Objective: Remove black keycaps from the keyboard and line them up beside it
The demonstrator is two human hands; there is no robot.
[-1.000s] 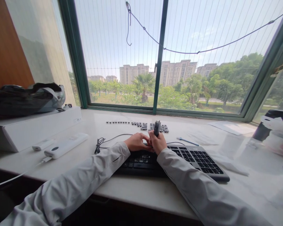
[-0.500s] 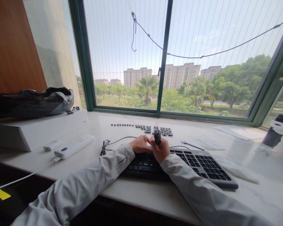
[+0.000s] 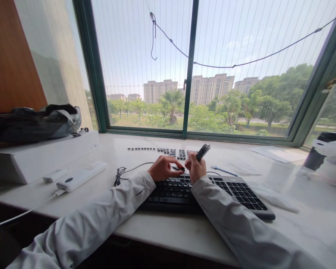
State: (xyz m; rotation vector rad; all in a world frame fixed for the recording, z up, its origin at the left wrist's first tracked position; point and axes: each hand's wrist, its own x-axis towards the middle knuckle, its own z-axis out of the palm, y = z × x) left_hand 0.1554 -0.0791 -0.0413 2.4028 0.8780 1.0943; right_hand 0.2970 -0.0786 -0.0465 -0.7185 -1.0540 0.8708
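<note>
A black keyboard (image 3: 229, 190) lies on the white counter in front of me. My left hand (image 3: 162, 169) hovers over its top rows, fingers pinched on a small black keycap (image 3: 181, 169). My right hand (image 3: 196, 168) is closed around a dark pen-like tool (image 3: 203, 151) that tilts up to the right, just above the keyboard's far edge. Rows of loose black keycaps (image 3: 168, 151) are laid out on the counter behind the hands, toward the window.
A black cable (image 3: 120, 172) coils left of the keyboard. A white oblong device (image 3: 81, 176) and a smaller one (image 3: 54, 175) lie at left beside a white box (image 3: 39, 155) with a dark bag (image 3: 33, 121). A blue pen (image 3: 224, 170), paper (image 3: 277, 153) and black cup (image 3: 320, 149) sit right.
Both hands have lifted slightly off the keyboard. The tool in my right hand has tilted from upright to leaning right, and my left fingers now pinch a small keycap.
</note>
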